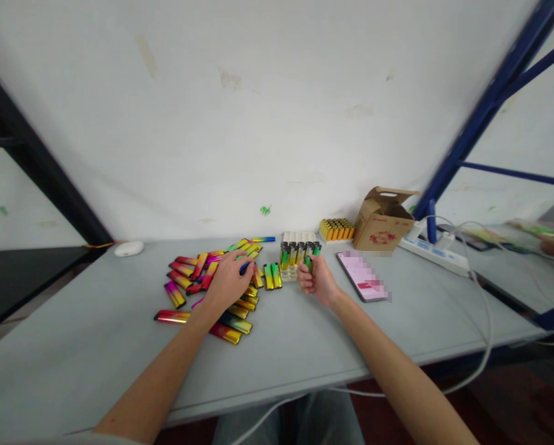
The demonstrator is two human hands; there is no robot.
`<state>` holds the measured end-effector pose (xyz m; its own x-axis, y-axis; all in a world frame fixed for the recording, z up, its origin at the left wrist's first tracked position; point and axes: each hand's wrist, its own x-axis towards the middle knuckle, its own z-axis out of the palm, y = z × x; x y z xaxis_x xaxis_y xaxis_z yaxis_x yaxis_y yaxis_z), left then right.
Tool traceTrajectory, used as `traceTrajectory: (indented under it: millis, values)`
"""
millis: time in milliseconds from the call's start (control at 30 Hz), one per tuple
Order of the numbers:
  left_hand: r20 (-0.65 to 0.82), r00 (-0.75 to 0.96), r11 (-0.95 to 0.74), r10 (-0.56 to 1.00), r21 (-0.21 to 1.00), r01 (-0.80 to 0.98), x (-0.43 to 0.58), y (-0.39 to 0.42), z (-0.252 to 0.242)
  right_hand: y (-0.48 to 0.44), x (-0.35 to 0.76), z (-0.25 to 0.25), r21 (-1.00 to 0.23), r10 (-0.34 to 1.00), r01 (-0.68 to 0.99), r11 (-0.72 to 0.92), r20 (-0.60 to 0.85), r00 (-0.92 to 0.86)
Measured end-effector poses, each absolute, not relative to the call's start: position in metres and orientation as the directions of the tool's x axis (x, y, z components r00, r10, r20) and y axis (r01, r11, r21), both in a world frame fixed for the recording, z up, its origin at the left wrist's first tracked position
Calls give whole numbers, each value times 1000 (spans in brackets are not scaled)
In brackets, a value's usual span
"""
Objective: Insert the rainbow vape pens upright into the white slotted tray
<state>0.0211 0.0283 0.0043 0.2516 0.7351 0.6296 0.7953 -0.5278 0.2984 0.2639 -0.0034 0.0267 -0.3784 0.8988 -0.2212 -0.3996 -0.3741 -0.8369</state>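
A heap of shiny lighters (179, 279) in red, yellow, purple and green lies on the left half of the table. Over its right side my left hand (230, 278) is closed, with a blue-ended lighter (244, 268) showing between thumb and fingers. My right hand (320, 283) grips a green lighter (308, 263) at the right edge of a white holed tray (289, 274). Upright lighters (299, 252) with dark tops stand in rows in that tray. Two green-yellow lighters (272, 276) lie side by side between the heap and the tray.
Behind the tray's right is a block of yellow-orange lighters (337, 229), beside an open cardboard box (382, 224). A phone (362, 277) lies right of my right hand. A power strip (436, 254) with cables is farther right; a white case (129, 248) sits far left.
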Motion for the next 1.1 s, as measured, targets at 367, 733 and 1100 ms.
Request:
traceTrajectory:
  millis: [367,733,1100]
  values:
    - [643,244,-537,726,307,786,21,28,4,-4,261,28,-846,903,-381,-372,-235,-359]
    - [632,253,-538,732,310,784,21,27,5,-6,260,30,-841,891,-384,-380,-221,-397]
    - [635,253,-534,730,298,791,21,27,5,-4,261,26,-851,896,-392,-348,-179,-407]
